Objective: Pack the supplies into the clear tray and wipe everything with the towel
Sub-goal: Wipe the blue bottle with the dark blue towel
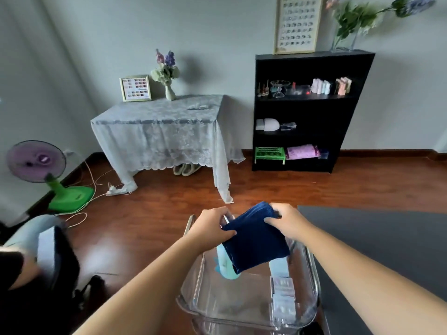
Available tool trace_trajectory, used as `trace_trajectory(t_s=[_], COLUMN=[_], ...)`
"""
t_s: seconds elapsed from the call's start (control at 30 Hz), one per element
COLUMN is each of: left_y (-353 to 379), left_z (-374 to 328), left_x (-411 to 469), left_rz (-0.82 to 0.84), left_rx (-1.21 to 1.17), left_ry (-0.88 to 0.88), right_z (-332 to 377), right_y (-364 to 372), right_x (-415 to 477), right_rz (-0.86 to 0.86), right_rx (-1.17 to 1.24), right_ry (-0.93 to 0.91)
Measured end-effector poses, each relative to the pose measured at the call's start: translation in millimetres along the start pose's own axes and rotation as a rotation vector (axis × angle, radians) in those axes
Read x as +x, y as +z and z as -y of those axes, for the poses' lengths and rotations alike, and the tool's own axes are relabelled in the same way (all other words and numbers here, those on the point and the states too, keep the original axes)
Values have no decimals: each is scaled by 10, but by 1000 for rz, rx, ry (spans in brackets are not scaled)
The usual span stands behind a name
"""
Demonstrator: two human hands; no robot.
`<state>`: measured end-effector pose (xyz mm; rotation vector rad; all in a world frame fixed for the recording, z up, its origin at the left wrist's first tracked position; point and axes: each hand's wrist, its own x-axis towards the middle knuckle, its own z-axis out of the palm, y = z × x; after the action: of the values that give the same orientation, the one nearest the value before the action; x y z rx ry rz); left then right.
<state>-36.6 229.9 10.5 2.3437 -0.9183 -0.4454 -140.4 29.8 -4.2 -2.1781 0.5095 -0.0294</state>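
A dark blue towel [255,240], folded, hangs above the far half of the clear tray [191,303]. My left hand [212,226] pinches its left edge and my right hand [287,222] grips its upper right corner. Inside the tray lie a teal item [226,270] on the left, partly hidden by the towel, a pale blue packet [279,267] on the right, and a row of small white packets [284,296] along the right wall.
A dark grey table top [387,243] lies right of the tray. Across the wooden floor stand a lace-covered table [159,126], a black bookshelf [312,110] and a green fan [48,170] with cords. A person's sleeve and bag [43,262] are at the left.
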Motion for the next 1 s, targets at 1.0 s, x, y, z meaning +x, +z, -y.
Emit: trace_trajectory(t_s=[1.0], left_y=[165], left_z=[403], left_x=[271], left_rz=[-151], left_rx=[51], left_ry=[171], right_z=[-20], right_y=[915], right_x=[274], right_rz=[-282], right_rx=[100], right_ry=[-108])
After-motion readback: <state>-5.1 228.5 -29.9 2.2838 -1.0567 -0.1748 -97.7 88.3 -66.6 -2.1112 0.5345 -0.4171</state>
